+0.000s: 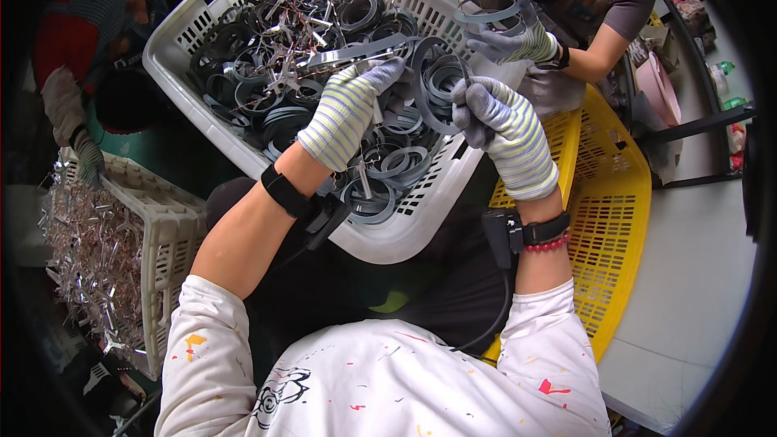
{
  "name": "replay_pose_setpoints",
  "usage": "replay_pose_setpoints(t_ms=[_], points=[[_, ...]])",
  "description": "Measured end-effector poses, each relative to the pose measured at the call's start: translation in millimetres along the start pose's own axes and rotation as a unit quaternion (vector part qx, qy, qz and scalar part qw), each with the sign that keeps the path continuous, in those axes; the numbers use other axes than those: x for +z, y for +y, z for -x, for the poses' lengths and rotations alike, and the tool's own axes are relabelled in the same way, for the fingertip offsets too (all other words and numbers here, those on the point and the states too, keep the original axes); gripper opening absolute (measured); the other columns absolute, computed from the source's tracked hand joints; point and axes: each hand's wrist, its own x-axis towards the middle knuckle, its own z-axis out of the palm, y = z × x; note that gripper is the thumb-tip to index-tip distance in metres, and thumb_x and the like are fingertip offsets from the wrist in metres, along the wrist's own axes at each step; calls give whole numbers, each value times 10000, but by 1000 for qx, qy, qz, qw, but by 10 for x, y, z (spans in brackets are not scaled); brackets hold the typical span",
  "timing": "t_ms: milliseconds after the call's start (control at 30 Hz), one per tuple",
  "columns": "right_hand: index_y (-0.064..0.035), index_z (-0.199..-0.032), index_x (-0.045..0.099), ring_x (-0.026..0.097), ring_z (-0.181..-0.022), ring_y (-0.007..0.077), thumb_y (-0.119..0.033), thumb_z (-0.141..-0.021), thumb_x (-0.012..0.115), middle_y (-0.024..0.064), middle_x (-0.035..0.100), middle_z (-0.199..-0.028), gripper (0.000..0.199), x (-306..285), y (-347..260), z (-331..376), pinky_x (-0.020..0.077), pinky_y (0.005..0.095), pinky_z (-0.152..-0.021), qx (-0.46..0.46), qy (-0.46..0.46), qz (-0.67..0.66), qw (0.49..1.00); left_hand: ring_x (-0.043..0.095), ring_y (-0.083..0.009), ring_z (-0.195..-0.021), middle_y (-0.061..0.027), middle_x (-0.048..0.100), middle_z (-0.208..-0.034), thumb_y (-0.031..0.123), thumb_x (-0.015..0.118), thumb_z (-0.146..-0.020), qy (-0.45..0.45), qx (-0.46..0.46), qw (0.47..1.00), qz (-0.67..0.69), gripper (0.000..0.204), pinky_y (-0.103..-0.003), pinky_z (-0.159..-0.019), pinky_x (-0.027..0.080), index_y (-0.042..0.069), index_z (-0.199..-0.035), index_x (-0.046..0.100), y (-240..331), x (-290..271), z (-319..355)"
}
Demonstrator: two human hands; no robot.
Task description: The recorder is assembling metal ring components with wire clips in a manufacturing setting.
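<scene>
My left hand [350,112], in a striped glove with grey fingertips, is closed with thumb and fingers pinched on a flat grey metal strip [352,54]. Thin wires and bright metal bits lie about the strip's far end. My right hand [508,131], gloved alike, pinches the right edge of a grey metal ring [422,95] that stands on edge between my hands. Whether strip and ring are joined I cannot tell. Both hands are over a white plastic basket [388,241] heaped with grey rings [360,10], wires and shiny metal pieces [283,71].
Across the basket, a co-worker's gloved hand [518,39] holds another grey ring [488,10]. Yellow perforated baskets [611,218] stand at my right. A second light basket [154,226] of metal scraps [89,251] is at left, with another person's gloved hand [87,158] by it.
</scene>
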Motion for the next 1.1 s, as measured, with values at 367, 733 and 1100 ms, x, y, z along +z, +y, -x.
replay_pose_setpoints(t_ms=[367,733,1100], points=[[-40,-1142,681,551,-666,29,-354,-1026,606,-17,667,-880,342,-201,57,-74,425,164,-583,-11,-86,-227,970,551,-61,-530,0,686,-743,241,694,-969,85,56,984,-148,201,-239,-485,429,43,-957,728,5,-34,-42],[-63,-1264,631,680,-674,105,-324,-1001,649,12,680,-896,371,-398,-111,-187,579,227,-517,-80,52,-277,956,650,-180,-669,-22,708,-833,189,655,-964,47,347,832,-431,142,-308,-609,531,90,-1043,718,-562,-603,-432],[-10,-1185,717,672,-796,59,-302,-958,724,27,746,-979,370,-121,-127,32,544,204,-725,-166,87,164,969,694,-367,-794,-157,702,-860,70,639,-849,-23,282,651,-705,107,-436,-695,554,81,-929,709,-235,-70,-17]])
